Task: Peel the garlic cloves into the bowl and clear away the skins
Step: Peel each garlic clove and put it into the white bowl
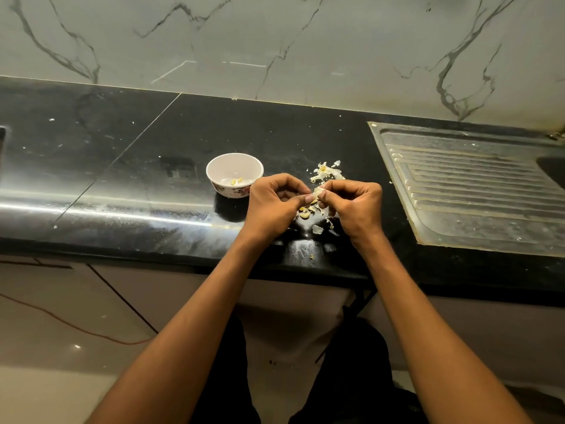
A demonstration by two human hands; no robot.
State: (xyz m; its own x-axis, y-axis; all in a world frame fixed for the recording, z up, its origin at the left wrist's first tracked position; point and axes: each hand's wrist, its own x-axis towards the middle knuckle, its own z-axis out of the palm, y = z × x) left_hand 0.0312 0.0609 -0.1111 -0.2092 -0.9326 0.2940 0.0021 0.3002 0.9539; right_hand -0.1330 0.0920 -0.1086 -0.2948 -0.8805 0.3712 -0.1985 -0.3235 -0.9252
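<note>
A white bowl (234, 174) with a floral band stands on the black counter and holds a few peeled yellowish cloves (236, 180). Just to its right, my left hand (273, 206) and my right hand (356, 208) meet fingertip to fingertip and pinch one garlic clove (318, 192) between them, above the counter. Under my hands lie loose cloves and skin bits (309, 210). A pile of papery skins (325, 172) lies behind my right hand.
The black counter (153, 179) has a glossy front edge near my forearms. A steel sink drainboard (477, 188) fills the right side, with the basin at the far right. A marble wall stands behind. Small skin flecks dot the counter.
</note>
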